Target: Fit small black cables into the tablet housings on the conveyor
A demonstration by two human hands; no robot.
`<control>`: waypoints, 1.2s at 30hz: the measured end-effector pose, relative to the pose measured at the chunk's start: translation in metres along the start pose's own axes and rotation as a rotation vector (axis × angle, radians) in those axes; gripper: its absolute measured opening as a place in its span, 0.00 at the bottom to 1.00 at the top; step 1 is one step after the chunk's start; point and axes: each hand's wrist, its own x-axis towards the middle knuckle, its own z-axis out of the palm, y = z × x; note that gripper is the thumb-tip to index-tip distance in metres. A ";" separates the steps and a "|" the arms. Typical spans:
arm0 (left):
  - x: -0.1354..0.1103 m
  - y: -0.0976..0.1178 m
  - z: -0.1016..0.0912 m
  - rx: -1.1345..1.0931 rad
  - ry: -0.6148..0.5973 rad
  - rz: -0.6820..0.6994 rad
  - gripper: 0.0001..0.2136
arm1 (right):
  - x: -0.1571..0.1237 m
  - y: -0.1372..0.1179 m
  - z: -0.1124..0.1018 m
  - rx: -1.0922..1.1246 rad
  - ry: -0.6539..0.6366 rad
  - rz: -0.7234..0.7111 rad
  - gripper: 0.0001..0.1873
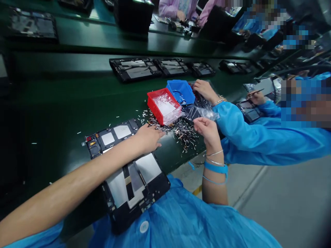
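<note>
My left hand (150, 138) reaches across an opened tablet (152, 168), its fingers stretched out and apart at the edge of a pile of small dark and silver parts (184, 134). The tablet lies tilted at the table's front edge against my blue coat, with silver battery panels and black flat cables showing; my forearm covers its middle. To the right of the pile, my right hand (208, 132) is raised with thumb and fingers pinched together. Whatever may be between those fingertips is too small to make out. Clear plastic bags (200, 113) lie just behind it.
A red bin (155, 106) with clear plastic pieces and a blue bin (181, 90) stand behind the pile. A co-worker's hand (205, 91) reaches in beside the blue bin. Several opened tablets (137, 69) line the green bench (77, 100), where small white strips lie scattered.
</note>
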 end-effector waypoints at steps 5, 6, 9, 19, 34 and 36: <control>0.010 0.001 -0.009 -0.019 0.068 -0.079 0.31 | -0.002 0.003 0.006 0.068 0.039 -0.059 0.13; 0.013 -0.001 -0.010 -0.029 0.080 -0.099 0.32 | -0.002 0.003 0.005 0.072 0.053 -0.074 0.12; 0.019 -0.007 -0.012 -0.084 0.117 -0.146 0.33 | -0.002 0.004 -0.001 0.061 0.105 -0.125 0.12; -0.029 -0.019 -0.013 -1.106 0.357 -0.153 0.23 | -0.049 -0.036 0.035 -0.318 -0.146 -0.866 0.05; -0.067 -0.025 0.001 -1.623 0.467 -0.159 0.12 | -0.047 -0.073 0.099 -0.529 -0.066 -1.333 0.07; -0.068 -0.025 0.001 -1.591 0.554 -0.175 0.08 | -0.049 -0.074 0.105 -0.479 -0.064 -1.300 0.06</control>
